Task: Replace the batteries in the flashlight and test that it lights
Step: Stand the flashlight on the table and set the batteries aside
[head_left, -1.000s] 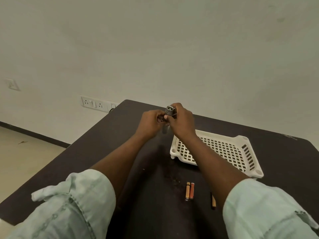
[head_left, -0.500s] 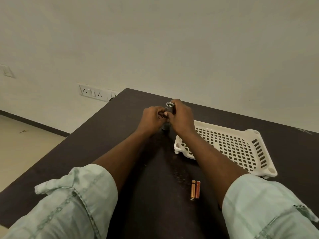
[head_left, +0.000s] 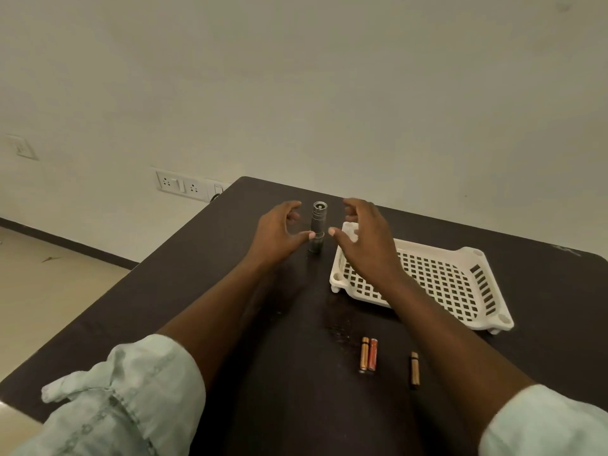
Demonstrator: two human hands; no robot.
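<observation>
A small grey metal flashlight (head_left: 317, 226) stands upright on the dark table (head_left: 184, 291), its open end facing up. My left hand (head_left: 278, 232) hovers just left of it, fingers loosely spread, thumb tip close to its lower body. My right hand (head_left: 365, 238) hovers just right of it, fingers relaxed and apart from it. Neither hand holds anything. Two batteries (head_left: 368, 354) lie side by side near the table's front. A third battery (head_left: 414, 369) lies alone a little to their right.
A white slotted plastic tray (head_left: 460, 284) sits on the table to the right of the flashlight, partly under my right forearm. Wall sockets (head_left: 184, 185) are on the wall beyond the table's left corner. The table's left edge drops to the floor.
Both hands have let go of the flashlight and drawn apart to either side. It now stands alone on the table.
</observation>
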